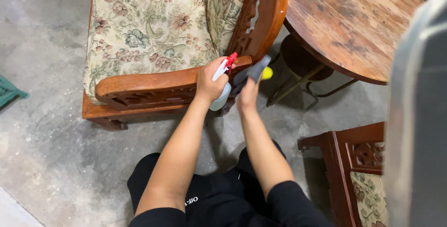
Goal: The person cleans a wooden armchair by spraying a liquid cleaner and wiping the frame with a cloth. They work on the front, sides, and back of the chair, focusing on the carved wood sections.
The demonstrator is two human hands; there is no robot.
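At far left a green object lies on the concrete floor. At centre, the left hand grips a white spray bottle against the wooden armchair; the right hand grasps a grey cloth. A round table fills the upper right.

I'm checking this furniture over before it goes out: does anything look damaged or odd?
The round wooden table stands out: its top is blotchy, with the finish worn off in pale patches. The carved armchair looks intact.
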